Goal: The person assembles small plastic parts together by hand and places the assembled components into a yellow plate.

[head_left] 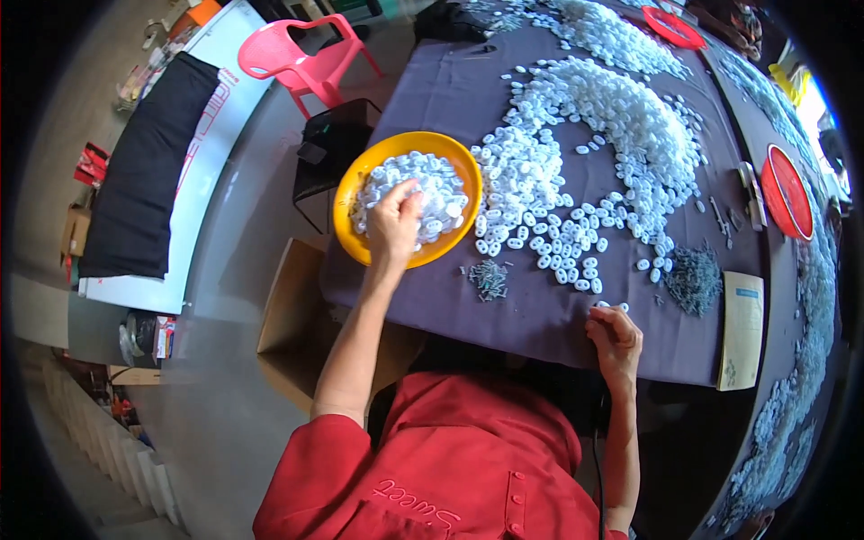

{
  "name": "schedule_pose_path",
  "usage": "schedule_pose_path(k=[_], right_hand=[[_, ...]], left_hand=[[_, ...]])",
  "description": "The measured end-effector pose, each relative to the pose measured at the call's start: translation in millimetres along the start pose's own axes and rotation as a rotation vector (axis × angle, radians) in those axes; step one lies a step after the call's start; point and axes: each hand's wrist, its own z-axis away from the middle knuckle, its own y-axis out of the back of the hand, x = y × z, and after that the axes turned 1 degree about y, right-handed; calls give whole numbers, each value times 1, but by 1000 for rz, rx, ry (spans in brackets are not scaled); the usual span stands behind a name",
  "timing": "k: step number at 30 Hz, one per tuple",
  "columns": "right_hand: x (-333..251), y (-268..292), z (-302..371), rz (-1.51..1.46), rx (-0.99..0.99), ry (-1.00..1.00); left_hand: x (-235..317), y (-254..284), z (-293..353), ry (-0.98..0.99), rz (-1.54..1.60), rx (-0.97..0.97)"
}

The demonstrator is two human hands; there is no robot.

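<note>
A yellow bowl at the left of the table holds a heap of white oval plastic pieces. Over that heap is my left hand, its fingers curled closed; anything within them is hidden. My right hand is at the near table edge, thumb and fingers pinched together. A white oval plastic piece shows at its fingertips. Between the hands lie loose white two-holed ovals, which run back into a large pile. A small heap of grey pins sits beside the bowl.
A larger dark grey heap of pins and a tan booklet lie at the right. Red baskets stand farther off. An open cardboard box is below the table's left edge, with a pink chair beyond.
</note>
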Motion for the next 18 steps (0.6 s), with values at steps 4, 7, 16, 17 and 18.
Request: schedule_pose_path(k=[4, 7, 16, 17, 18], right_hand=[[-4, 2, -3, 91, 13, 39], [-4, 3, -5, 96, 23, 78], [-9, 28, -1, 136, 19, 40], [-8, 38, 2, 174, 60, 14], [-6, 47, 2, 177, 63, 7]], left_hand=[[2, -6, -3, -94, -180, 6], [10, -28, 16, -256, -65, -33], [80, -87, 116, -294, 197, -531], [81, -92, 124, -282, 206, -573], [83, -97, 129, -295, 238, -579]])
